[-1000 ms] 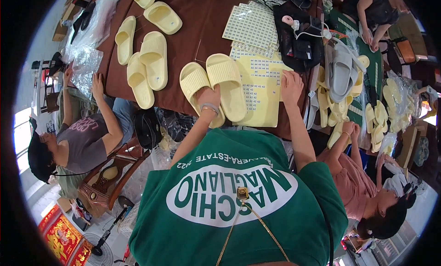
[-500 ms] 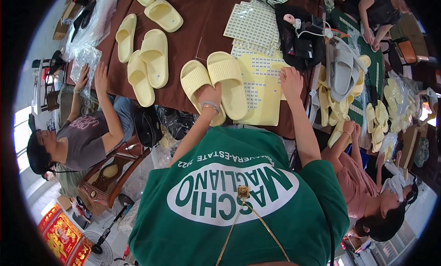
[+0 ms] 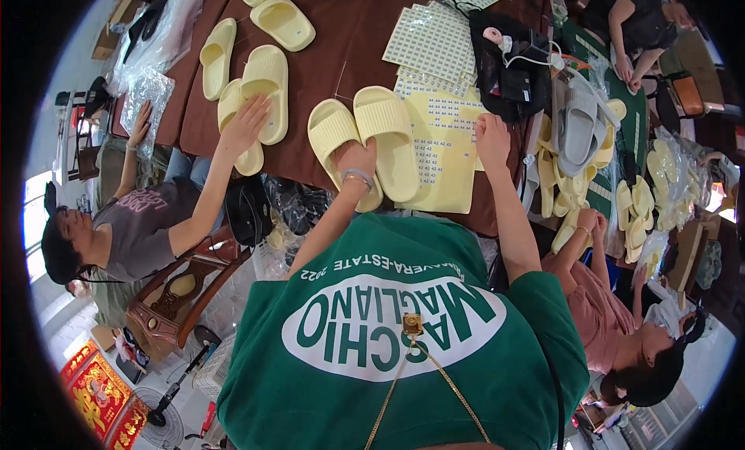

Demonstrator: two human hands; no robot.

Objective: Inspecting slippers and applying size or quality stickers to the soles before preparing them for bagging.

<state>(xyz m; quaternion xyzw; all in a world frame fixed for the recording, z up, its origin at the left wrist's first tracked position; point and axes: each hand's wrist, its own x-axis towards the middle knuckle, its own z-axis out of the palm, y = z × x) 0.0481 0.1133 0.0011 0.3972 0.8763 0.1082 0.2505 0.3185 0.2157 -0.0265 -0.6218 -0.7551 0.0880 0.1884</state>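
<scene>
My left hand (image 3: pixel 355 159) is pushed into the foot openings of two pale yellow slide slippers. Its fingers go into the left slipper (image 3: pixel 332 126), and its thumb side presses the inner edge of the right slipper (image 3: pixel 386 122). The fingertips are hidden under the strap. Just right of the pair, my right hand (image 3: pixel 493 139) has its fingers bent and pinched together at the right edge of a yellow sticker sheet (image 3: pixel 446 187); whatever is between the fingertips is too small to make out. The right slipper overlaps the sheet's left side.
More sticker sheets (image 3: pixel 427 50), a black bag (image 3: pixel 508 69) and a white cable lie farther back. At left, a co-worker's hand (image 3: pixel 247 124) is over a yellow slipper pair (image 3: pixel 265 81). Grey slippers (image 3: pixel 578 128) and yellow ones are piled at right, near other people.
The co-worker at left has moved one hand from the clear plastic bag onto the left slipper pair. My two hands and the slippers in front of me have hardly moved.
</scene>
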